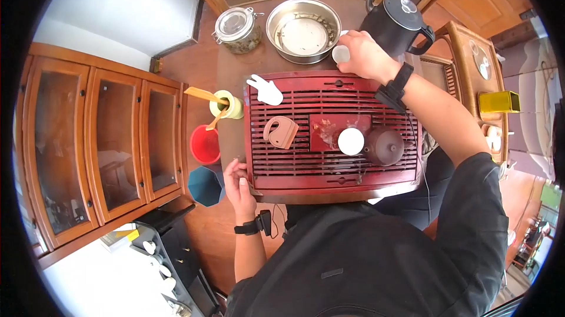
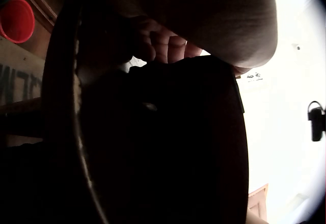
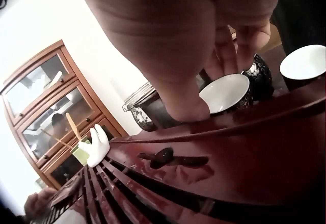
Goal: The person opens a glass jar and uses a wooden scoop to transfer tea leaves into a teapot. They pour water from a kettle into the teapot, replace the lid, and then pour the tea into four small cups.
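Note:
My right hand (image 1: 368,57) reaches past the back edge of the red slatted tray (image 1: 329,190) and grips a small cup (image 1: 341,54). In the right wrist view, thumb and fingers are round this white-lined cup (image 3: 227,93), and a second cup (image 3: 303,62) stands to its right. My left hand (image 1: 240,192) is at the tray's front left corner, fingers loosely bent and holding nothing; the left wrist view shows its fingers (image 2: 168,45) in shadow. On the tray are a white cup (image 1: 351,141), a brown teapot (image 1: 385,146), a pinkish-brown piece (image 1: 282,133) and a white hand-shaped figure (image 1: 268,91).
Behind the tray are a lidded glass jar (image 1: 238,30), a steel bowl (image 1: 303,31) holding some liquid, and a black kettle (image 1: 400,22). To the left are a pale holder with wooden tools (image 1: 233,107), a red container (image 1: 205,145) and a blue bin (image 1: 206,186).

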Demonstrator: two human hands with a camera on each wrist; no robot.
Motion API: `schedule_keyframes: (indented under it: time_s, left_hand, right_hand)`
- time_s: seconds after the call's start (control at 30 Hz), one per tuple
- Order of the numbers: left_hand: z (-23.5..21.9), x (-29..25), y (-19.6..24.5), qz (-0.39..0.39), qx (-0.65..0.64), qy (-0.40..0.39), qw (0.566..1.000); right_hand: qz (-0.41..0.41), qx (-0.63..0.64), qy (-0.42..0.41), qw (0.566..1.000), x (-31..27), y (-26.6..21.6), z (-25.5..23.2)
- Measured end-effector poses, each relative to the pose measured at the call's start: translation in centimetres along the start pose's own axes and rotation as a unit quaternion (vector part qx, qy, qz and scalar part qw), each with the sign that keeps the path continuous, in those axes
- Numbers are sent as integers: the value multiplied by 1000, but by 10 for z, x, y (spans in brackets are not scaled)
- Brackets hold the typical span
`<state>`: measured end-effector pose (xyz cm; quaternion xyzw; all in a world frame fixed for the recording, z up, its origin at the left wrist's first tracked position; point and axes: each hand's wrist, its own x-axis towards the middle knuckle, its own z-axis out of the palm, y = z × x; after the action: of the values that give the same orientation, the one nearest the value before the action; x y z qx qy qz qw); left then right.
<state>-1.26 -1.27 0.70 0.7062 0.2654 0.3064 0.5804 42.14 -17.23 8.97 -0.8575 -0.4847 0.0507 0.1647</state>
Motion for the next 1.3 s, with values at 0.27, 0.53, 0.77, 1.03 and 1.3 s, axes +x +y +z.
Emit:
schedule_keyframes:
  time_s: [0.27, 0.53, 0.77, 1.03, 1.3]
  left_hand:
    - [2, -1, 3, -1, 11, 1, 1000]
    - [1, -1, 1, -8, -8, 2, 1000]
    - [2, -1, 1, -5, -9, 3, 1000]
    - [2, 0, 0, 3, -1, 2, 1000]
    - [1, -1, 1, -1, 3, 4, 1000]
  right_hand:
    - [6, 11, -22, 1000, 0, -1, -10]
    - [-6, 5, -15, 1000, -5, 5, -18]
    - [-15, -33, -42, 998, -5, 14, -14]
    - [-36, 8, -49, 998, -7, 3, -25]
    - [1, 37, -78, 996, -1, 1, -20]
